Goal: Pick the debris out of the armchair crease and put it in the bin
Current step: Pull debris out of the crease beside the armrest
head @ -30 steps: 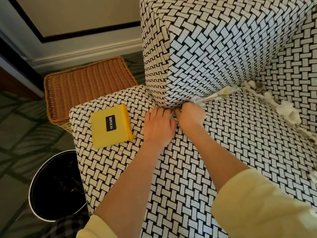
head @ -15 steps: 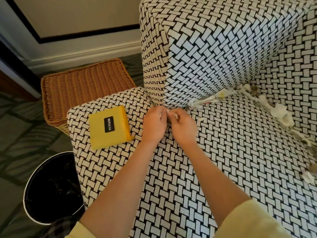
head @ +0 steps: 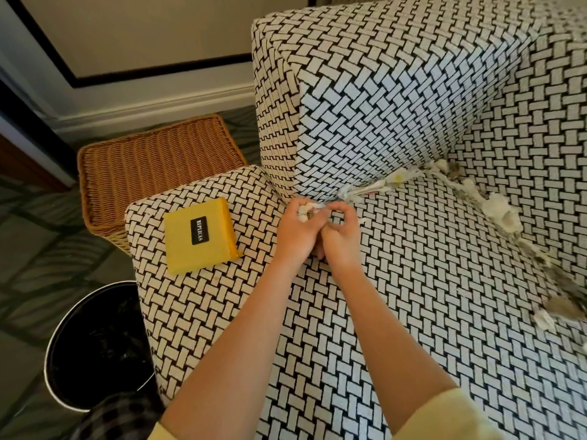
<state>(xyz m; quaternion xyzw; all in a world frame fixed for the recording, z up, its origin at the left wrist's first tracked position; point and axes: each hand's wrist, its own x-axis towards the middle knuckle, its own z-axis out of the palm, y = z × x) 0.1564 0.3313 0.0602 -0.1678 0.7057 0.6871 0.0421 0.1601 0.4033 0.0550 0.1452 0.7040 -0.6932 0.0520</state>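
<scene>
**Both hands on a wad of scraps at the foot of the chair's arm**

At 8 o'clock in our view the black bin (head: 79, 360) stands on the floor, close against the front left corner of the armchair (head: 413, 296), with its mouth open to us. At 10 o'clock a wicker basket (head: 152, 166) sits just beside the chair. A yellow box (head: 200, 238) with a black label lies on the seat, at 9 o'clock from our hands.

Our left hand (head: 297, 233) is curled round a wad (head: 303, 212) of pale scraps, low over the seat. Our right hand (head: 341, 236) touches it on its 3 o'clock side. Its thumb and forefinger are closed in a ring on a white strip (head: 319, 205) that runs from the wad.

More debris (head: 381, 185) fills the crease under the arm at 1 o'clock. A further line of it runs along the back crease towards 3 o'clock.
</scene>
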